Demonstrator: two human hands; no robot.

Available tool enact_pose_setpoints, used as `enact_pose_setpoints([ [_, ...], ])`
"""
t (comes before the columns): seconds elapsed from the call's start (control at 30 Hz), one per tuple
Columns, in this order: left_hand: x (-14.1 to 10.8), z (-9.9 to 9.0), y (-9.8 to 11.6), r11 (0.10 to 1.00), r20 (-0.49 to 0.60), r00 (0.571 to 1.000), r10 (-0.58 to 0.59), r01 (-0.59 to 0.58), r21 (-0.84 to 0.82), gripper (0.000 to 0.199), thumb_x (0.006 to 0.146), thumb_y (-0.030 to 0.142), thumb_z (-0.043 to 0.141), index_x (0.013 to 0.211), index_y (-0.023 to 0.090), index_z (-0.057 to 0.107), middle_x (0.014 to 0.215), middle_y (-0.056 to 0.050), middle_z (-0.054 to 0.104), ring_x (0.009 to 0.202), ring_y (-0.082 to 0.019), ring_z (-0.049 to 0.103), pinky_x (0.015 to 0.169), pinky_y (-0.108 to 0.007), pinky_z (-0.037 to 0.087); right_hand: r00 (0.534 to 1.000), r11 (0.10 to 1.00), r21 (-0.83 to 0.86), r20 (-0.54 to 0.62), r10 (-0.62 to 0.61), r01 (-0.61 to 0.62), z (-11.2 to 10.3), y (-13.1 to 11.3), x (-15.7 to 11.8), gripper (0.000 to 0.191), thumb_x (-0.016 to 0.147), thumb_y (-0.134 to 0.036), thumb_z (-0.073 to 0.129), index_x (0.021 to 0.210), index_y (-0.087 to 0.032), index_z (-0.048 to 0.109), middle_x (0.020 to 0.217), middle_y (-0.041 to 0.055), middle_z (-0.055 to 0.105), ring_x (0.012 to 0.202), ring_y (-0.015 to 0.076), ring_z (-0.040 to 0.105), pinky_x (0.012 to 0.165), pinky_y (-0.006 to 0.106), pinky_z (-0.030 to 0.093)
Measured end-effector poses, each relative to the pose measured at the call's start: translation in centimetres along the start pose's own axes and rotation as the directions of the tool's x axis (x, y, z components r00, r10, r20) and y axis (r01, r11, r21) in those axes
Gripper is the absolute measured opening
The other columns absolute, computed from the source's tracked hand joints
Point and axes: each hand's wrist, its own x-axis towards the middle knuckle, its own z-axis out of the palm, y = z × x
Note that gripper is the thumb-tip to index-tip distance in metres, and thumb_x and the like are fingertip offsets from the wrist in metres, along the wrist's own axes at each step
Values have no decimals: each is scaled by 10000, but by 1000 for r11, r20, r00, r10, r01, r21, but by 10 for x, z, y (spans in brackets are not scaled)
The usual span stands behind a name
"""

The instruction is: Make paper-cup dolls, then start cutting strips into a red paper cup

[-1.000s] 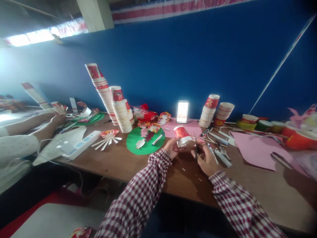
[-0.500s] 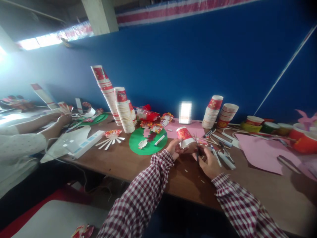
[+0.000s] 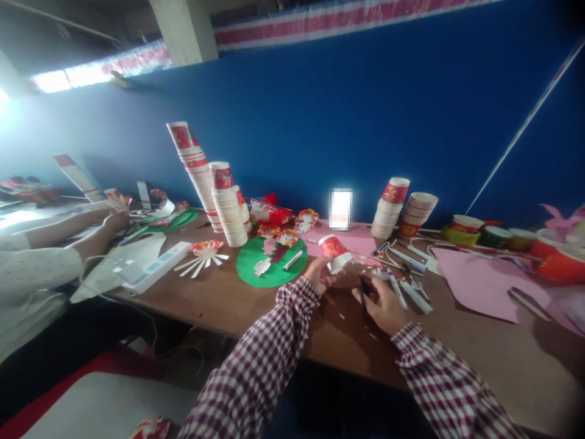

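Tilted in my left hand [image 3: 322, 275] is a red and white paper cup [image 3: 334, 249], its open rim turned down toward the right. The fingers hold it from below and the left. My right hand [image 3: 384, 303] grips dark-handled scissors [image 3: 363, 291], whose thin blades point up toward the cup's rim. Whether the blades touch the paper I cannot tell. Small white paper scraps [image 3: 342, 316] lie on the table below the hands.
Stacks of paper cups [image 3: 229, 213] stand to the left, with another stack [image 3: 387, 216] at the right. A green paper disc [image 3: 247, 268] bears cut-outs and a marker. Pink paper [image 3: 475, 286] lies rightward. At far left, another person's hands [image 3: 116, 216] work.
The cup has tipped a little further and shifted slightly left. The scissors have drawn down and away from its rim, and their blades look closer together.
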Motion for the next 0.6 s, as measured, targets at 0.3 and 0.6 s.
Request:
enact_pose_setpoints([
  [0.3,0,0,4,996,-31,999,25,-27,-86,229,789,236,572,945,68,585,908,-144,668,827,-218,644,747,-326,520,992,999,53,127,2,-9,-1,2,-1,350,728,-347,629,1022,-192,523,866,54,658,817,215,625,719,331,515],
  [0.6,-1,1,11,991,-83,996,12,-23,-132,269,798,233,540,1018,81,571,923,-130,674,832,-204,654,709,-282,535,978,999,31,208,9,-16,-3,-1,-2,307,736,-381,608,971,-191,553,724,17,643,658,183,607,607,304,493],
])
